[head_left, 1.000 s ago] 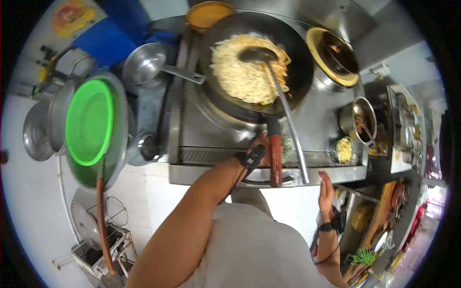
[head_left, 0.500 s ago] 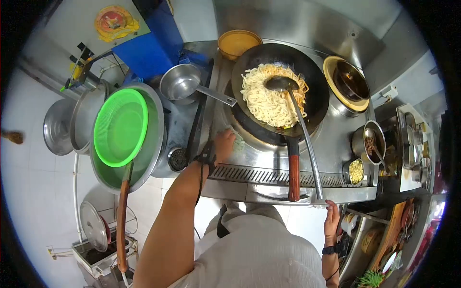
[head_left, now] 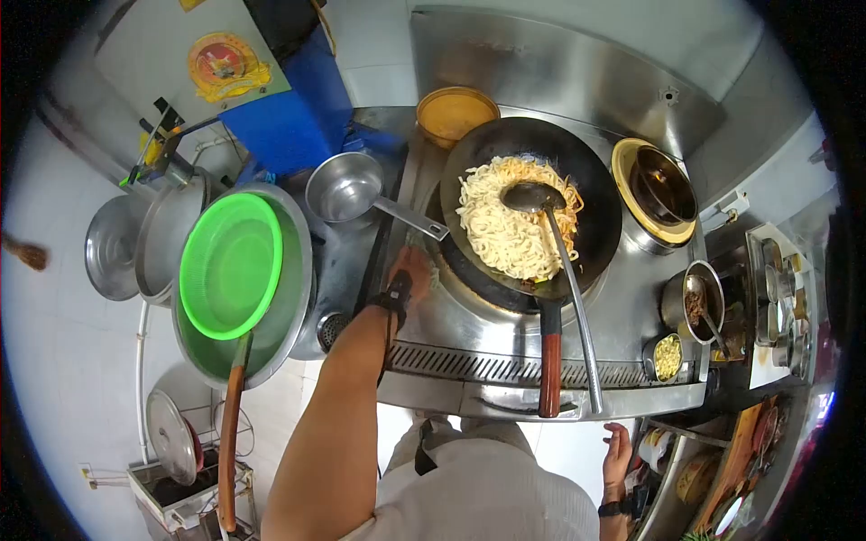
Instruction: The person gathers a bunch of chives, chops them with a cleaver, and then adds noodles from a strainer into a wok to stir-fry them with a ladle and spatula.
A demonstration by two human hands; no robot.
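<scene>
My left hand (head_left: 414,270), smeared by motion, presses down on the steel stove top left of the wok, below the saucepan's handle. A pale greenish cloth (head_left: 434,273) shows partly beside its fingers; the rest is hidden. My right hand (head_left: 618,453) hangs beyond the front edge at the right, fingers loosely bent and apart, with nothing in it. The black wok (head_left: 597,194) sits on the burner, its wooden handle (head_left: 550,374) towards me. Pale thick noodles (head_left: 502,221) lie in it, browner at the right. A ladle (head_left: 534,196) rests on the noodles, its shaft over the rim.
A steel saucepan (head_left: 345,187) stands at the left. Beyond it, a green basket (head_left: 230,266) sits in a large metal basin (head_left: 298,298). An orange-brown bowl (head_left: 456,114) is behind the wok. At the right are a steel pot (head_left: 678,302) and a small bowl of chopped yellowish pieces (head_left: 667,358).
My left hand has slid forward over the stove top with the cloth, nearer the saucepan's handle. The whole view has shifted, so the stove appears lower. My right hand still hangs free.
</scene>
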